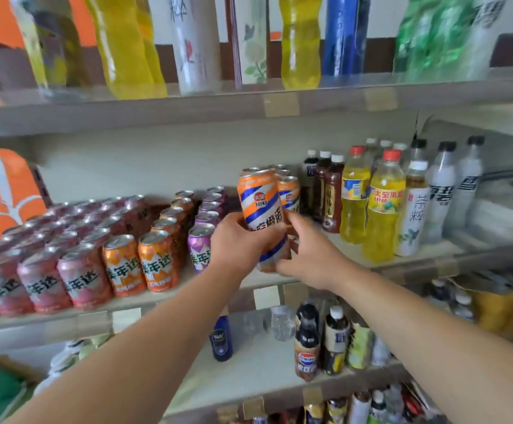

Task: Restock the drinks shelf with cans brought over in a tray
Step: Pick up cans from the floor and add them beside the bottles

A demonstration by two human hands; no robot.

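A tall orange, white and blue can (pixel 259 200) is held upright in front of the middle drinks shelf (pixel 145 301). My left hand (pixel 239 243) wraps around its lower half. My right hand (pixel 307 252) grips the can's base and right side from below. Right behind it stand more cans of the same kind (pixel 288 192) in a row going back on the shelf. The tray is not in view.
Rows of pink cans (pixel 44 280), orange cans (pixel 157 261) and purple cans (pixel 200 243) fill the shelf to the left. Dark tea bottles (pixel 330 194), yellow bottles (pixel 383 209) and white bottles (pixel 442 194) stand to the right. Shelves above and below hold more bottles.
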